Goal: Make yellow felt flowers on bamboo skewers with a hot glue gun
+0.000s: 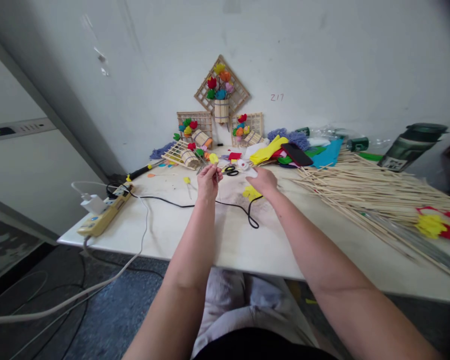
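Observation:
Pinched in the fingertips of my left hand (208, 182) is a yellow crepe-paper flower (213, 158), with a thin stem below. My right hand (263, 181) is closed around a white glue gun (251, 172), largely covered by my fingers. A black cord (165, 201) runs across the table towards that hand. Beneath the right hand lie yellow paper petals (251, 193). Black-handled scissors (231, 171) rest between the hands, further back. A small yellow piece on a stem (187, 180) lies left of my left hand.
Woven stick frames with paper flowers (221, 92) lean at the wall. Coloured paper (272, 149), a dark phone (296, 154) and many thin sticks (363, 182) lie to the right. A dark green bottle (412, 147) stands tilted in view. A power strip (105, 212) occupies the left edge.

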{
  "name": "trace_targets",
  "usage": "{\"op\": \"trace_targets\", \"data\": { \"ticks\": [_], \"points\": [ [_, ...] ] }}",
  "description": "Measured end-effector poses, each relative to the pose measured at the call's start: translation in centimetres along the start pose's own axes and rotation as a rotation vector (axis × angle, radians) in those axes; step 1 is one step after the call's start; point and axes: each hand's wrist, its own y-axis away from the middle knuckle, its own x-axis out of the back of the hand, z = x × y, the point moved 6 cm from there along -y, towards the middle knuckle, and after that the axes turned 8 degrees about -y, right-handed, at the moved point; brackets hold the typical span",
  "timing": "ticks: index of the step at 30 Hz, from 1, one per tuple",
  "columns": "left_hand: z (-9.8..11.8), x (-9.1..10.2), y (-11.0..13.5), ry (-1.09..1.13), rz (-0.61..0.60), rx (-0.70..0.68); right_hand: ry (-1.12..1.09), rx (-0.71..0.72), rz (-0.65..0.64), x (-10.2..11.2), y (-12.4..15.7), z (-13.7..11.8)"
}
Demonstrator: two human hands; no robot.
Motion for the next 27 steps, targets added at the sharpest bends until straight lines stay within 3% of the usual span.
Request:
{"op": "trace_targets", "data": {
  "ticks": [4,7,15,27],
  "points": [
    [-1.0,-0.5,0.2,-0.047,-0.063,0.043,-0.670,0.025,-0.047,1.0,-0.4,0.1],
    [-1.6,-0.9,0.5,-0.066,-0.105,0.071,-0.955,0.078,-0.176,1.3,0.1,-0.8],
    [-2.5,-1.0,0.5,-0.060,-0.139,0.103,-0.915,0.153,-0.317,2.1,0.9,-1.7],
    [-3.3,-1.1,0.8,-0.013,-0.158,0.187,-0.828,0.148,-0.353,1.9,1.0,-1.7]
  ]
}}
